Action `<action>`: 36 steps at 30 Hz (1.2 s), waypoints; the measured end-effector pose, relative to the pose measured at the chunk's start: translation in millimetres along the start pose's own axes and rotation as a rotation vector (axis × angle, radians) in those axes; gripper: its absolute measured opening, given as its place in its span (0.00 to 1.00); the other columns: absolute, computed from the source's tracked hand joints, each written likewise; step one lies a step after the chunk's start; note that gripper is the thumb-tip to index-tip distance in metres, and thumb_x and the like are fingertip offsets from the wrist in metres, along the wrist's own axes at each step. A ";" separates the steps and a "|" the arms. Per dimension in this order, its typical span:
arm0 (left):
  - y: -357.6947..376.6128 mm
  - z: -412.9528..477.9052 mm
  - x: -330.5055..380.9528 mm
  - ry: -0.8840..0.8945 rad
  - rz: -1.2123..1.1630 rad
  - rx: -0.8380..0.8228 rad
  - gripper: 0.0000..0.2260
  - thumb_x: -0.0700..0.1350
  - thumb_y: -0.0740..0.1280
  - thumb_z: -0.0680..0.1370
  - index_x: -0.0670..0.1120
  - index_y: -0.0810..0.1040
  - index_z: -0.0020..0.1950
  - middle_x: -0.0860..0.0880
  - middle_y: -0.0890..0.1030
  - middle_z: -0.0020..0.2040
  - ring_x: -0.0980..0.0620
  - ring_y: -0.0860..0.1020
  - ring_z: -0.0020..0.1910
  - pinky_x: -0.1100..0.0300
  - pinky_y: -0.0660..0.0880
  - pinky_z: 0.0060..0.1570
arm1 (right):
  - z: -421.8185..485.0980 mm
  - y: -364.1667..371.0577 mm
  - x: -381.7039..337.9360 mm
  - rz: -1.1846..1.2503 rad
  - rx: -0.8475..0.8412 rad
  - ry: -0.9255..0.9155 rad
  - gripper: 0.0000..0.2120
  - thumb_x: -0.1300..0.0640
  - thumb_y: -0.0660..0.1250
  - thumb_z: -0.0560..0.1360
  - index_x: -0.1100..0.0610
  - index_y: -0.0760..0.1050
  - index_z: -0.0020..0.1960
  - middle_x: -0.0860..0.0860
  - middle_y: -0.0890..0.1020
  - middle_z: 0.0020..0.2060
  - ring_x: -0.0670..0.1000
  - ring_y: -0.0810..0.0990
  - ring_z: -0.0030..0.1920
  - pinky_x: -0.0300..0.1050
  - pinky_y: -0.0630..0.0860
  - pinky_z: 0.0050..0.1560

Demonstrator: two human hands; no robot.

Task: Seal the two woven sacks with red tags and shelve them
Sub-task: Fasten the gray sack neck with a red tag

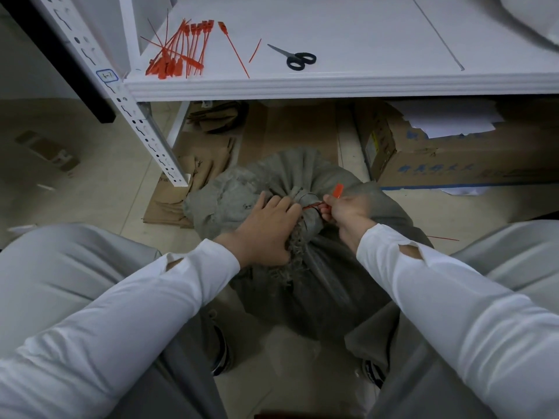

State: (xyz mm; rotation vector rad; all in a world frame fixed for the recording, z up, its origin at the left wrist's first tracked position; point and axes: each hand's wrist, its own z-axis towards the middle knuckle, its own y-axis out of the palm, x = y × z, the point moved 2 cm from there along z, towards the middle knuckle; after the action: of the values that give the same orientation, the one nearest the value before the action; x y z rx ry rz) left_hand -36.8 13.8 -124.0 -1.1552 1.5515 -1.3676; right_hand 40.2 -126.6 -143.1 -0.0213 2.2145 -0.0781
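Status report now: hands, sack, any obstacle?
Left hand grips sack at neck. Right hand pinches red tag round it. Sack on floor. No obstacle seen.

Black-handled scissors point(298, 58) lie closed in the upper middle of the frame, blades pointing to the upper left. At the right, a brown cardboard box point(438, 164) with blue print stands on the pale tiled floor point(99, 189), with white papers point(447, 122) lying on top of it. Flattened brown cardboard point(187, 176) lies on the floor left of centre, and a small cardboard scrap point(48, 151) sits apart at the far left.
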 end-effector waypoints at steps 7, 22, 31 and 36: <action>-7.6 16.6 -13.9 -0.384 -0.634 -0.052 0.15 0.54 0.66 0.77 0.43 0.76 0.52 0.46 0.78 0.48 0.47 0.76 0.47 0.57 0.70 0.41 | 0.9 1.7 14.2 -0.005 -0.023 0.037 0.13 0.63 0.65 0.79 0.62 0.71 0.35 0.54 0.76 0.31 0.42 0.73 0.17 0.30 0.72 0.21; -3.0 35.7 7.4 -0.169 -0.579 0.164 0.06 0.41 0.69 0.76 0.42 0.82 0.51 0.44 0.78 0.51 0.49 0.77 0.46 0.60 0.72 0.50 | -6.0 -0.8 19.8 0.034 -0.138 -0.093 0.13 0.65 0.65 0.78 0.63 0.73 0.35 0.56 0.76 0.30 0.42 0.75 0.19 0.32 0.75 0.25; 11.8 39.0 11.0 -0.230 -0.638 0.163 0.05 0.41 0.68 0.76 0.41 0.76 0.50 0.43 0.77 0.50 0.47 0.75 0.50 0.56 0.73 0.50 | -12.2 -5.1 22.4 0.113 -0.208 -0.088 0.11 0.64 0.64 0.79 0.62 0.73 0.38 0.54 0.76 0.32 0.46 0.73 0.31 0.36 0.72 0.35; 3.4 38.3 9.8 -0.226 -0.684 0.174 0.04 0.39 0.67 0.77 0.40 0.80 0.49 0.45 0.81 0.48 0.53 0.76 0.45 0.66 0.71 0.46 | -11.4 -3.6 22.7 0.154 -0.230 -0.089 0.12 0.64 0.63 0.79 0.61 0.72 0.37 0.54 0.73 0.31 0.46 0.71 0.31 0.35 0.70 0.34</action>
State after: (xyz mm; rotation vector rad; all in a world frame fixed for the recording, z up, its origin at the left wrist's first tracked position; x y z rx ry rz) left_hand -4.4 -7.3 -132.7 -1.7466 0.8786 -1.6803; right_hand 17.4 -130.6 -154.1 0.0181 2.1182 0.2574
